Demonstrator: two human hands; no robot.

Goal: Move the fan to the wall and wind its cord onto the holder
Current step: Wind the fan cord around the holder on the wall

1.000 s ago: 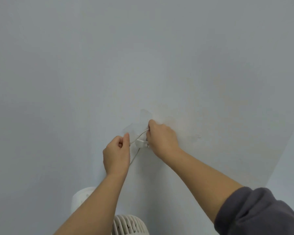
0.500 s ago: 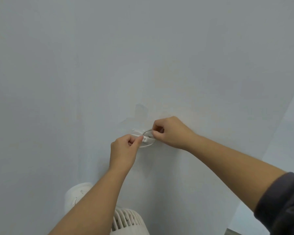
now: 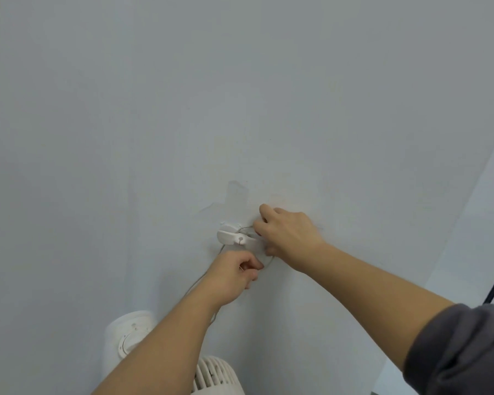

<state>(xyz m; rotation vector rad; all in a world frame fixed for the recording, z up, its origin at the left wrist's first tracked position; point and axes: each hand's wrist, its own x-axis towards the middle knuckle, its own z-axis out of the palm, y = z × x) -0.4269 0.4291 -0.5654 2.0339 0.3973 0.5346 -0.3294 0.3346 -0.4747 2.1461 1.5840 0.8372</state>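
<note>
The white fan [image 3: 131,334] stood low against the wall [image 3: 126,138], grille at the bottom edge. Its thin grey cord [image 3: 196,283] rose to the left hand [image 3: 234,276], pinched shut on it, below the white holder [image 3: 231,236]. The right hand [image 3: 290,235] gripped the cord's loop beside the holder.

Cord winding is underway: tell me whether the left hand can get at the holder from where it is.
Probably yes. The left hand pinches the cord just below the holder, with bare wall between them; the right hand sits to the holder's right.

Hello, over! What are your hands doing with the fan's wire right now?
Left hand pinching cord below holder. Right hand looping cord at holder. Fan by wall. Nothing blocking.
</note>
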